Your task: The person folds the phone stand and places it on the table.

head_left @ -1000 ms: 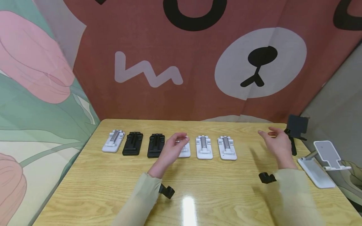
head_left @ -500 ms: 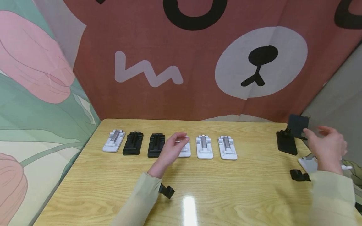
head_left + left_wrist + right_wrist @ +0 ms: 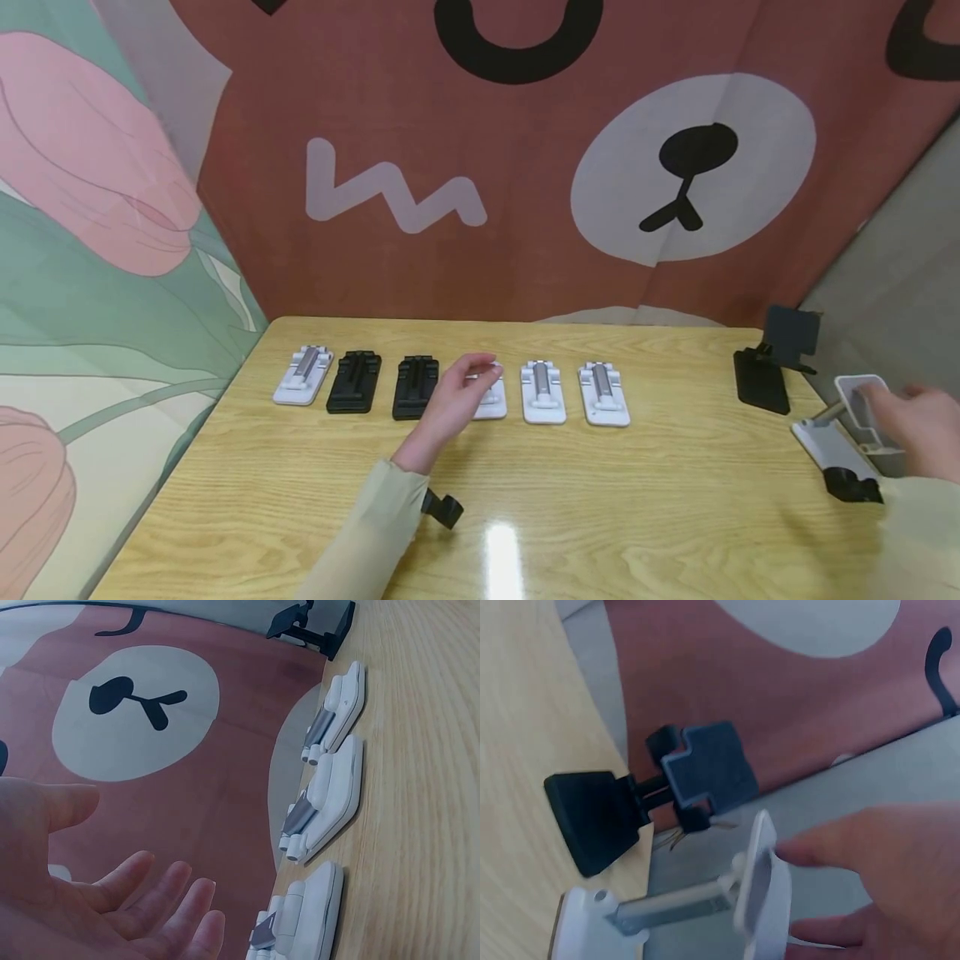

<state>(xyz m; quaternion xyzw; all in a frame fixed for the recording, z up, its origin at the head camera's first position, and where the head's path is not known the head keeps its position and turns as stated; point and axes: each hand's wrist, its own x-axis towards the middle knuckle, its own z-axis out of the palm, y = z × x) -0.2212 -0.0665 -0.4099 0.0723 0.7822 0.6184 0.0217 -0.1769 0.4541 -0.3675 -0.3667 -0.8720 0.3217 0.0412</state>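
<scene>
At the table's right edge my right hand [image 3: 922,429] is at the raised plate of an unfolded white phone stand [image 3: 825,446]. In the right wrist view the thumb tip of this hand [image 3: 907,877] touches the plate [image 3: 765,889], with the other fingers beside its lower part. My left hand [image 3: 453,400] hovers with relaxed fingers and holds nothing. It partly covers a folded white phone stand [image 3: 491,406] in the head view. Behind the white unfolded stand is an unfolded black phone stand [image 3: 791,333], its plate raised.
Folded phone stands lie in a row along the back: a white one [image 3: 303,377], two black ones, the nearer-left black stand [image 3: 354,382] among them, and more white ones, such as the rightmost white stand [image 3: 603,396]. A patterned cloth [image 3: 525,250] hangs behind the wooden table [image 3: 645,517].
My right hand has moved right, past the unfolded black stand, to the plate of the unfolded white stand. My left hand has stayed where it was.
</scene>
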